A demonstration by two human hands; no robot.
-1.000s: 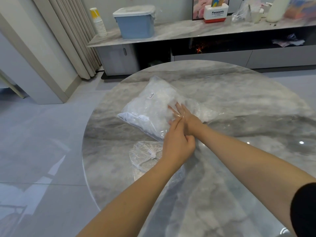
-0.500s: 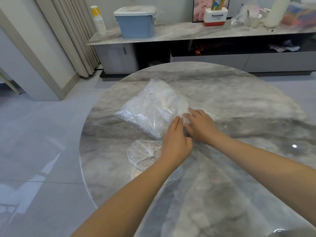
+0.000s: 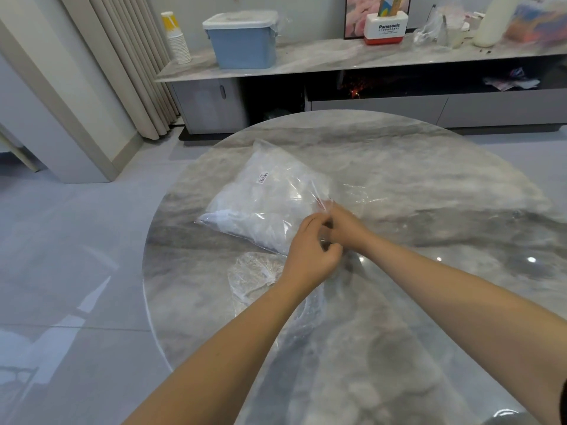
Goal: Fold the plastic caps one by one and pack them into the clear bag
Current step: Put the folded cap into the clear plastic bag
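Observation:
A clear bag (image 3: 260, 207) stuffed with white folded plastic caps lies on the round marble table (image 3: 414, 185), its open end toward the right. My left hand (image 3: 310, 253) and my right hand (image 3: 343, 228) meet at the bag's mouth, fingers curled and pinching the thin plastic edge there. A loose crumpled plastic cap (image 3: 254, 271) lies flat on the table just below the bag, partly under my left forearm. What the fingers hold inside the mouth is hidden.
The table's left edge (image 3: 147, 271) drops to a grey tiled floor. Behind stands a long low cabinet (image 3: 337, 59) with a blue lidded box (image 3: 242, 41), a stack of paper cups (image 3: 178, 38) and a white Panasonic box (image 3: 387, 27). Curtains (image 3: 129, 56) hang at the left.
My hands pulled back from lying flat on the bag to its open end. The fingers went from straight and pressing to curled and pinching the bag's edge.

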